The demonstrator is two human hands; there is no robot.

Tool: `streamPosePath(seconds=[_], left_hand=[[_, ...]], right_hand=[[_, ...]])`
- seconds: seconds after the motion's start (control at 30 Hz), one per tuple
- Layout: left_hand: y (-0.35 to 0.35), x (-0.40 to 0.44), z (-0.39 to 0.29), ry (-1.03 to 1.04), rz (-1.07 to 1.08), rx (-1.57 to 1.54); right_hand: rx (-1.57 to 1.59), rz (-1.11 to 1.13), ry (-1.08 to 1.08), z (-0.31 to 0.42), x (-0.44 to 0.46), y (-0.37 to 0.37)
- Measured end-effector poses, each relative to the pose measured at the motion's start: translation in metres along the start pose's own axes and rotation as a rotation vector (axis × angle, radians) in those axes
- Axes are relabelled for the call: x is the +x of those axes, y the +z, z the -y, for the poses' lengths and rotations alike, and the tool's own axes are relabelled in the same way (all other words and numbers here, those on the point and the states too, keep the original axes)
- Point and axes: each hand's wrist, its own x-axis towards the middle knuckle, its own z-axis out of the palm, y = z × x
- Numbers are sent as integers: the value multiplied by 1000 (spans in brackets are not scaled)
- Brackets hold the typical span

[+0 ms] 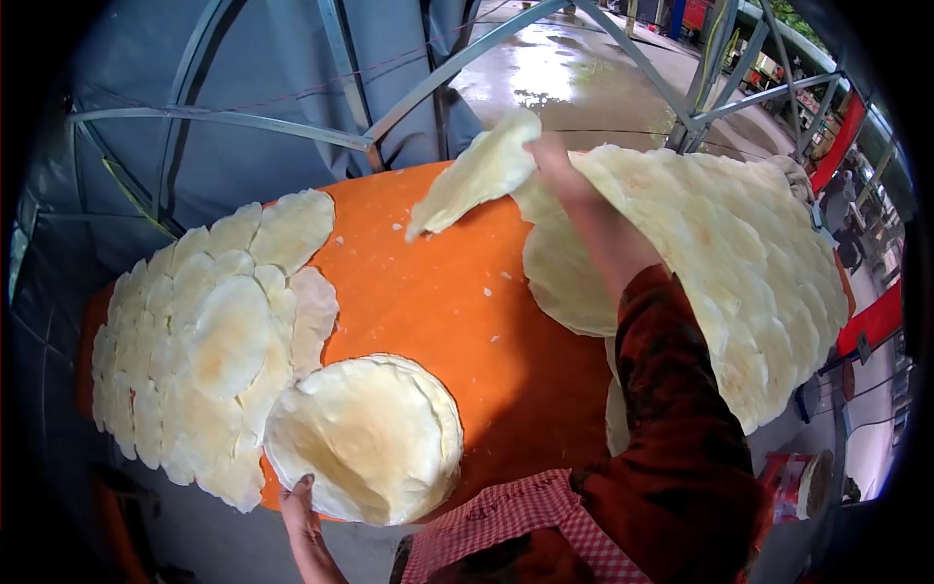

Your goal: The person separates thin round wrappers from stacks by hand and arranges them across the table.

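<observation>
My left hand (pixel 299 504) grips the near left rim of a stack of round flatbreads (pixel 375 438), thumb on top and fingers hidden underneath. The stack rests at the front edge of the orange tabletop (pixel 418 292). Out at the far side, my right hand (pixel 550 156), blurred by motion, is closed on the edge of a single flatbread (pixel 479 170). That flatbread hangs tilted above the table, its lower end to the left. Under my right forearm lies another flatbread (pixel 569 273), flat on the table at the edge of the right-hand layer.
Overlapping flatbreads cover the table's left end (pixel 185 341) and right end (pixel 720 263). Small white crumbs dot the orange surface. Metal frame bars (pixel 467 63) and a grey tarp (pixel 272 68) stand behind the table. A red and white bucket (pixel 803 485) sits on the floor at right.
</observation>
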Motion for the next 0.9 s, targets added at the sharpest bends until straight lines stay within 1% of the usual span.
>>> streamPosePath(seconds=[0.07, 0.13, 0.2, 0.23, 0.27, 0.33, 0.37, 0.4, 0.43, 0.47, 0.5, 0.53, 0.57, 0.6, 0.63, 0.7, 0.73, 0.77, 0.8, 0.83, 0.9], left_hand=[[12, -6, -5, -16, -28, -3], [32, -14, -17, -36, -68, 14], [55, -17, -32, -19, -46, 10], [69, -18, -38, -12, -34, 2], [85, -18, -45, -22, -25, 10], [133, -22, -60, -32, -79, -11], [152, -18, -66, -40, 27, -22], [177, -17, -71, 7, 68, -86], [203, -12, -78, 27, 156, -83], [234, -15, -88, 50, 225, -80], [265, -21, -100, 88, 352, -55], [290, -21, -107, 103, 579, -129], [312, -21, -112, 188, 825, -102], [335, -39, -121, 211, 964, -113], [344, -47, -117, 262, 1008, -44], [340, -51, -94, 271, 1028, 64], [330, -46, -75, 252, 1043, 99], [316, -36, -52, 232, 1057, 134], [297, -24, -23, 226, 964, 287], [272, -15, 6, 212, 867, 440], [214, -13, 51, -22, 639, 390]], right_hand=[[-25, 55, -12, -58, -20, -9], [-50, 99, -12, -128, -68, -20], [-879, 202, 104, -207, -123, -25], [-674, 538, -144, -171, -189, 0], [-308, 846, -41, -166, -240, 25], [-350, 1109, -19, -72, -328, 59], [-368, 1240, -11, -25, -371, 76], [-361, 1157, -125, -3, -390, 80], [-356, 1080, -242, 10, -403, 82], [-267, 945, -210, 22, -399, 84], [-230, 764, -304, 11, -383, 81], [-206, 576, -394, 1, -366, 78], [104, 441, -201, -33, -337, 72], [-138, 364, -225, -4, -304, 49], [-374, 134, -155, 11, -281, 35], [-106, 46, 48, -22, -230, -24], [-8, -2, 38, -2, -232, -35], [-224, 12, 143, -60, -191, -94], [-353, 57, 58, -88, -181, -131], [-599, -89, -59, -137, -181, -168], [-946, -288, -251, -169, -192, -184]])
